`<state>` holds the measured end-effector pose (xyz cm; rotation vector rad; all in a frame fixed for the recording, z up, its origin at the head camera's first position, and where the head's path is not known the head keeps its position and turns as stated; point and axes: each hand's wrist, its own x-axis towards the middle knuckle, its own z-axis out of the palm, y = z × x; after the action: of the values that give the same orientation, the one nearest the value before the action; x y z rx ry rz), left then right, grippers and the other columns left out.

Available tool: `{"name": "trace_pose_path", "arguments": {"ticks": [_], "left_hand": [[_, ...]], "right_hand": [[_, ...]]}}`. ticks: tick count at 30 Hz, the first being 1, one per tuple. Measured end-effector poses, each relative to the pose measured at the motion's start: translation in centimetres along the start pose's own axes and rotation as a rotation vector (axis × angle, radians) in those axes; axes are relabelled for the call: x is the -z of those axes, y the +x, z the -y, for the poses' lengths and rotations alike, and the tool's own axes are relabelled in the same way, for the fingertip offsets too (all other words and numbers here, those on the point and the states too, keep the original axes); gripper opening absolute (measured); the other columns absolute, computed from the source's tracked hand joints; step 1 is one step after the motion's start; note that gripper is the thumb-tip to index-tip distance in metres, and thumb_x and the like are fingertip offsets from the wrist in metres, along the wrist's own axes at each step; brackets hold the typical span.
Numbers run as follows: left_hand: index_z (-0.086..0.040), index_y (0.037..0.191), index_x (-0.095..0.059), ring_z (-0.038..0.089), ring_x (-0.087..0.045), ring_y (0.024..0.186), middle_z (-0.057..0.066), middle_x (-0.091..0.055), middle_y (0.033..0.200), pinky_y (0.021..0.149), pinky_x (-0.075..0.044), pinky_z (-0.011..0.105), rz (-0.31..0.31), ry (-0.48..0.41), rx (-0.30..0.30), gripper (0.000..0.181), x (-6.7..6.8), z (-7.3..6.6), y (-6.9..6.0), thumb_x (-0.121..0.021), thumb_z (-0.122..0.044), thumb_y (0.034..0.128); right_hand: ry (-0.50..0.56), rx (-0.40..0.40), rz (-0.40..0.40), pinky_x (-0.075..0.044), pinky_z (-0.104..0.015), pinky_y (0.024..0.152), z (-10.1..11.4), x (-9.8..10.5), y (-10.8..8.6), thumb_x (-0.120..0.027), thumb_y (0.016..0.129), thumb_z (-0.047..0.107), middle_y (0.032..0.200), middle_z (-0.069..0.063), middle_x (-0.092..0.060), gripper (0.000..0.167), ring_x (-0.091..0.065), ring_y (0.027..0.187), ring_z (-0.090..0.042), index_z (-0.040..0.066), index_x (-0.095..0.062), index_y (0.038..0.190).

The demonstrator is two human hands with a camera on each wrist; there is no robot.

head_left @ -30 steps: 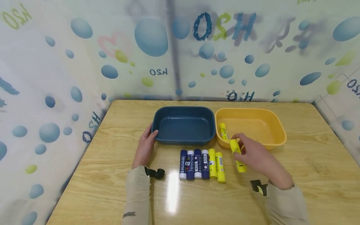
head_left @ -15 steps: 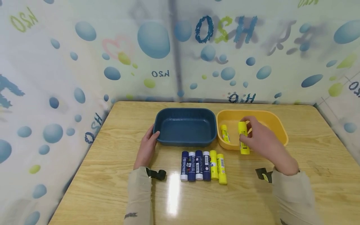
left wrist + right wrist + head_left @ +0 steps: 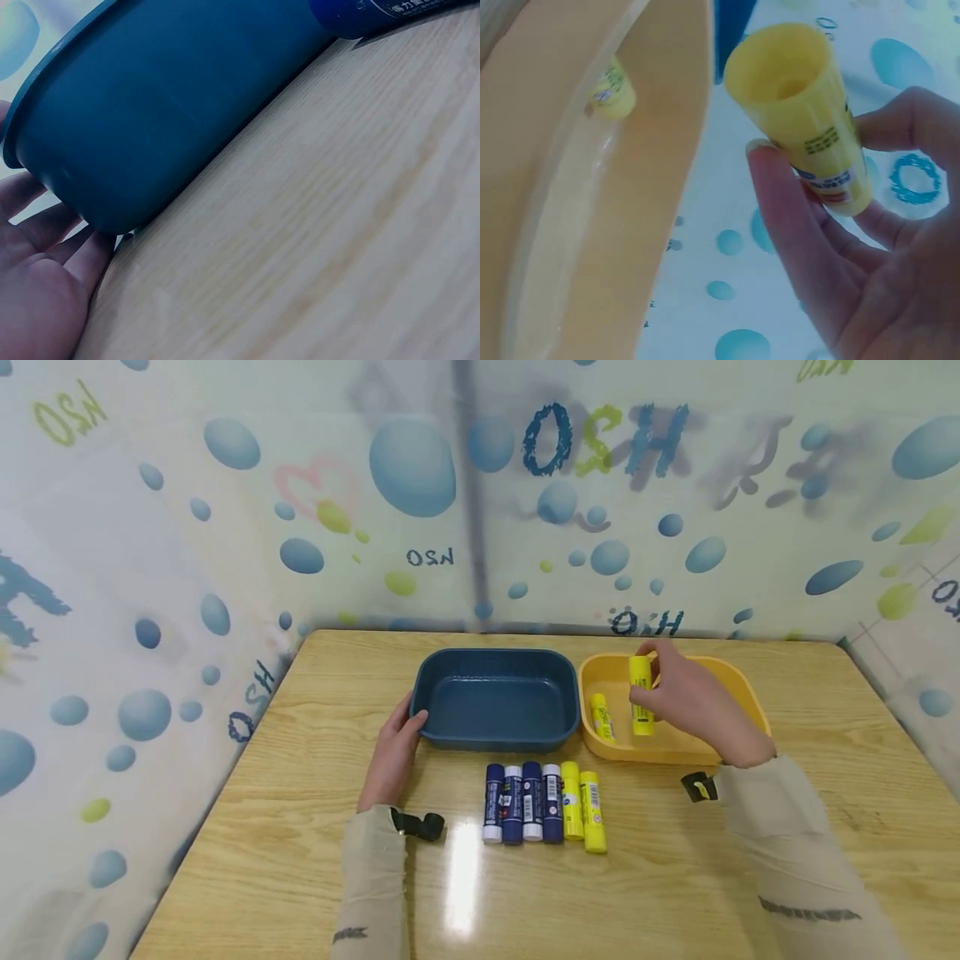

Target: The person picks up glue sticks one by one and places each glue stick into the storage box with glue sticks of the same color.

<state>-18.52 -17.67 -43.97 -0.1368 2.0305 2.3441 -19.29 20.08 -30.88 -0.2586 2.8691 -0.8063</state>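
A: Biggest thing first?

B: The pale wood-grain table (image 3: 285,843), across the lower half of the head view.

A: And on it?

B: Two rounded rectangular, plastic-looking basins: the dark blue basin (image 3: 495,744) near the centre, the orange-yellow basin (image 3: 652,753) just beside it, right of centre.

A: Which hand is nearer the second one?

B: The right hand (image 3: 693,697), which extends over its front rim. The left hand (image 3: 390,764) grips the left end of the dark blue basin, thumb on the rim, fingers against the outer wall.

A: What are the right fingers doing?

B: They are clamped on a yellow cylindrical glue stick (image 3: 639,673), thumb opposite fingers.

A: How does it lie?

B: In the head view its long axis runs up and down the frame, over the basin's left half. The right wrist view shows its recessed end turned to the upper left, apart from the basin wall. I can't tell its height.

A: So what counts most?

B: I'd judge its sideways gap from the printed yellow stick (image 3: 602,718) at the basin's left end: just left of it, almost parallel.

A: Anything else?

B: A row at lower centre: four navy-and-white sticks (image 3: 532,802), then two loose yellow sticks (image 3: 592,810) at its right end.
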Motion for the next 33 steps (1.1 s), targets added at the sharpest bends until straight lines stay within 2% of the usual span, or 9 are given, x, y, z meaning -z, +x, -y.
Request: {"name": "trace_pose_path", "arguments": {"ticks": [5,12,18,22,27,33], "left_hand": [[-0.023,0.137,-0.036,0.005,-0.029,0.125,-0.008,-0.031,0.139,0.103,-0.025,0.027,-0.004,0.000,0.006,0.047,0.0,-0.1,-0.1,-0.051,-0.025,0.0914],[-0.023,0.136,-0.036,0.006,-0.029,0.126,-0.007,-0.031,0.140,0.104,-0.025,0.027,-0.007,-0.006,0.000,0.047,-0.1,0.0,0.0,-0.051,-0.024,0.0914],[-0.021,0.137,-0.036,0.006,-0.029,0.126,-0.007,-0.032,0.140,0.103,-0.025,0.026,-0.004,-0.017,-0.016,0.047,0.0,0.0,0.1,-0.050,-0.022,0.0918],[-0.022,0.137,-0.036,0.005,-0.030,0.125,-0.007,-0.032,0.139,0.103,-0.025,0.026,-0.005,-0.007,-0.020,0.047,0.0,-0.1,0.1,-0.050,-0.023,0.0917],[-0.023,0.136,-0.037,0.005,-0.030,0.125,-0.007,-0.032,0.139,0.103,-0.026,0.026,-0.004,0.007,-0.020,0.047,0.0,0.0,0.1,-0.050,-0.023,0.0918],[-0.021,0.136,-0.037,0.007,-0.031,0.125,-0.006,-0.032,0.139,0.102,-0.027,0.026,-0.012,-0.011,-0.018,0.046,-0.1,0.1,0.2,-0.050,-0.021,0.0919]], "right_hand": [[-0.008,0.012,0.025,-0.048,-0.031,0.054,-0.5,0.2,1.6,-0.053,0.081,0.020,0.094,-0.017,-0.053,0.051,-0.056,0.061,-0.020,0.003,-0.029,0.123],[-0.024,0.018,0.114,-0.052,-0.031,0.056,-1.3,0.5,3.6,-0.055,0.081,0.019,0.097,-0.020,-0.051,0.051,-0.056,0.066,-0.021,0.000,-0.028,0.120],[0.061,-0.005,0.213,-0.053,-0.036,0.060,-1.8,0.4,5.2,-0.055,0.083,0.019,0.105,-0.025,-0.047,0.054,-0.058,0.069,-0.023,-0.001,-0.026,0.123],[0.104,-0.021,0.246,-0.053,-0.038,0.064,-2.3,0.2,6.0,-0.055,0.083,0.018,0.109,-0.026,-0.045,0.053,-0.058,0.075,-0.025,0.000,-0.026,0.124],[0.086,-0.038,0.291,-0.054,-0.036,0.064,-2.8,-0.5,6.9,-0.056,0.083,0.016,0.105,-0.024,-0.047,0.050,-0.059,0.073,-0.024,0.001,-0.028,0.121],[-0.006,-0.060,0.348,-0.054,-0.031,0.060,-2.7,-1.3,7.7,-0.057,0.083,0.015,0.097,-0.021,-0.051,0.045,-0.058,0.068,-0.021,0.000,-0.031,0.117]]}}
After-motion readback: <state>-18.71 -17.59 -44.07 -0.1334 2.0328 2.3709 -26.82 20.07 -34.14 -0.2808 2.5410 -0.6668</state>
